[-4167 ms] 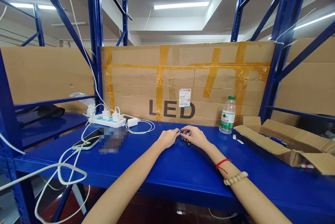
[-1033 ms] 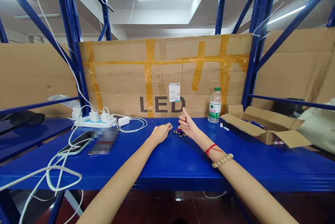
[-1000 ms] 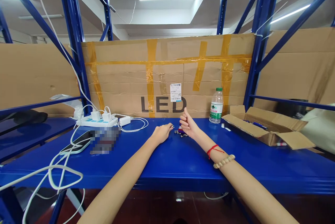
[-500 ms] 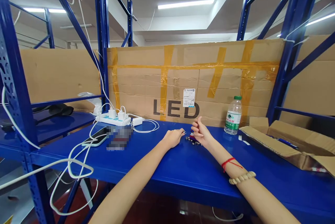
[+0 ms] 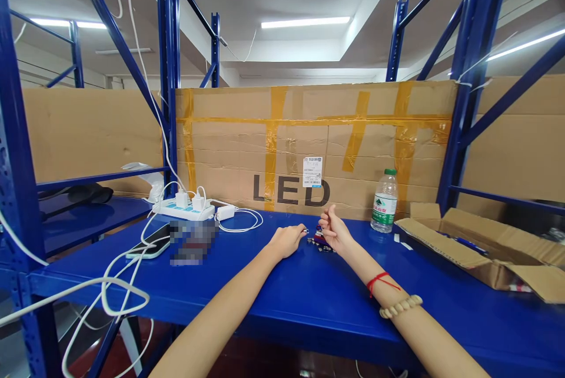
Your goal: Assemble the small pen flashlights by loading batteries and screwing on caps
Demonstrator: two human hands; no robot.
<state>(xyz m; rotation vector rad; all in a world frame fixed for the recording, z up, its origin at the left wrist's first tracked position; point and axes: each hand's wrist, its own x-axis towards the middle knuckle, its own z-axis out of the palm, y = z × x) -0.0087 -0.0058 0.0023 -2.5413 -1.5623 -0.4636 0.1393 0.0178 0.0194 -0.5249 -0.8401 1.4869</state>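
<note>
My left hand (image 5: 285,242) rests low over the blue tabletop, its fingers pinched on a small shiny metal piece (image 5: 306,231). Just to its right, my right hand (image 5: 335,232) is turned palm inward with thumb up and fingers curled; whatever lies at its fingertips is too small to make out. Under and between the hands are several small dark, shiny metal pieces (image 5: 321,246) in a loose pile. Beside them is a small red and purple item (image 5: 319,236), partly covered by my right fingers.
A water bottle (image 5: 384,201) stands at the back right, near an open cardboard box (image 5: 468,257) holding a blue pen-like item. To the left are a phone (image 5: 150,246), a power strip (image 5: 176,210) and looped white cables. A large cardboard panel (image 5: 229,148) closes off the back.
My view has tilted up a little and shifted right, so the scene sits lower and further left. Both hands stay nearly in place, the right fingers slightly more curled.
</note>
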